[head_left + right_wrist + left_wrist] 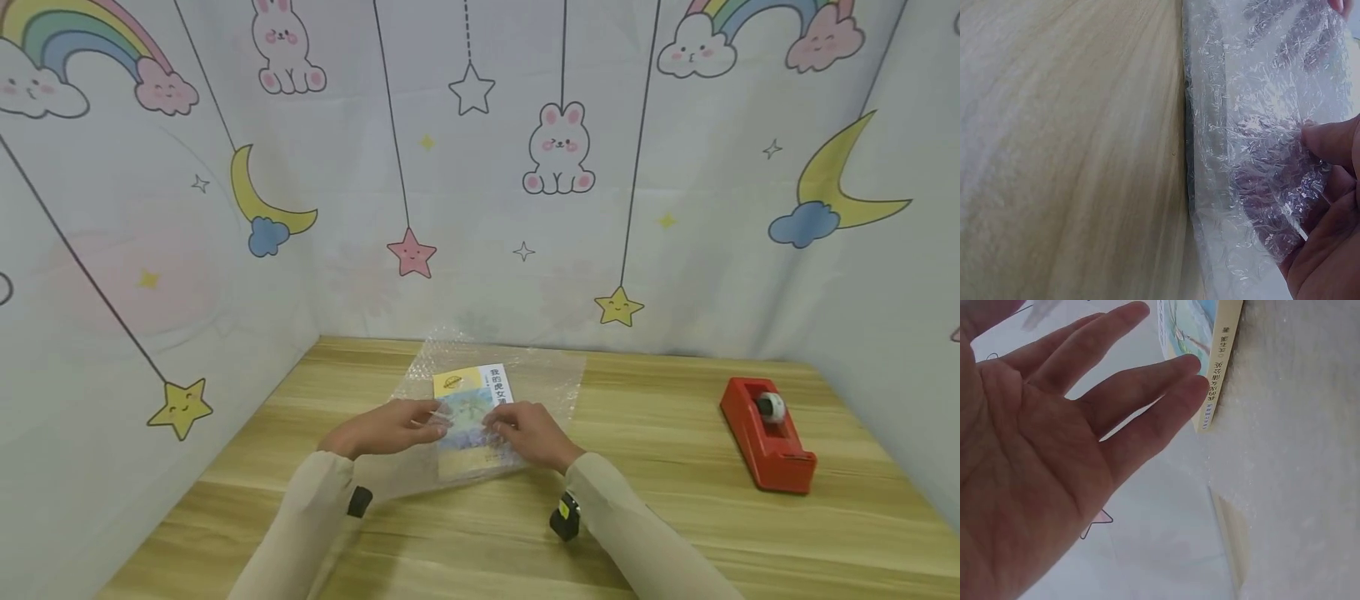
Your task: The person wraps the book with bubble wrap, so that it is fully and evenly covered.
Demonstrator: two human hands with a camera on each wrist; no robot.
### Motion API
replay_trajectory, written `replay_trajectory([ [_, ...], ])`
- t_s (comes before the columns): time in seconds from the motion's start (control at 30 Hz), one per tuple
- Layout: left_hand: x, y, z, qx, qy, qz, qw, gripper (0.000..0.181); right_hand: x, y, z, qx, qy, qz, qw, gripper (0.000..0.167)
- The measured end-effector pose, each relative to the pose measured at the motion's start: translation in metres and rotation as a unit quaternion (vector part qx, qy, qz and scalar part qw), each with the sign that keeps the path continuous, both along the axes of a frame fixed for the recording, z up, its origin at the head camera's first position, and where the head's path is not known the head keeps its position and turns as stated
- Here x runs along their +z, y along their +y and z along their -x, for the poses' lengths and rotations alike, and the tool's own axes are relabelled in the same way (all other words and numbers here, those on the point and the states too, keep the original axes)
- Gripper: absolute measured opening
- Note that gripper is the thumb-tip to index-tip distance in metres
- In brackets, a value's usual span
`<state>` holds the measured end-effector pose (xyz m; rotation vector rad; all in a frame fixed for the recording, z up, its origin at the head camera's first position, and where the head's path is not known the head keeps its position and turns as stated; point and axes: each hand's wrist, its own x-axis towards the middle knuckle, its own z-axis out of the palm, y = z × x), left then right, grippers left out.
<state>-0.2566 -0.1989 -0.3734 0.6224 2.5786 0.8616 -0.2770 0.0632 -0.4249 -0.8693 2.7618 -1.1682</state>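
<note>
Sleeves (288, 529) lie nearest you, short of the book (472, 433). Your left hand (386, 429), fingers loosely extended, grips nothing at the book's left edge; your right hand (534, 433) pinches bubble wrap (1266, 125) at its right. The book lies cover up on that wrap, over a wooden table (660, 517). A red tape dispenser (753, 450) stands well right of the book; a printed curtain (480, 175) hangs beyond it.

Red tape dispenser (767, 442), cartoon-print curtain (480, 183)
</note>
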Motion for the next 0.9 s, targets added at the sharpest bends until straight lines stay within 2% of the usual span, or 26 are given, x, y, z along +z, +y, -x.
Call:
replay_trajectory([
  [0.2,0.000,-0.002,0.001,-0.054,0.009,-0.017,0.9983,0.045,0.000,0.001,0.000,-0.006,-0.003,-0.003,1.0000,0.020],
  [0.33,0.000,-0.002,0.003,-0.078,0.035,-0.013,0.9963,0.038,-0.001,0.002,0.001,-0.018,-0.001,-0.002,0.9998,0.020],
  [0.43,-0.001,-0.003,0.004,-0.077,0.051,-0.009,0.9957,0.036,-0.002,0.002,0.002,-0.022,-0.003,-0.004,0.9997,0.020],
  [0.6,-0.009,-0.004,0.005,-0.054,0.054,-0.013,0.9970,0.034,-0.002,0.002,0.003,-0.024,-0.014,-0.007,0.9996,0.021],
  [0.9,-0.020,-0.003,0.008,-0.024,0.098,-0.010,0.9949,0.023,0.000,0.003,0.000,-0.032,-0.028,-0.003,0.9991,0.026],
])
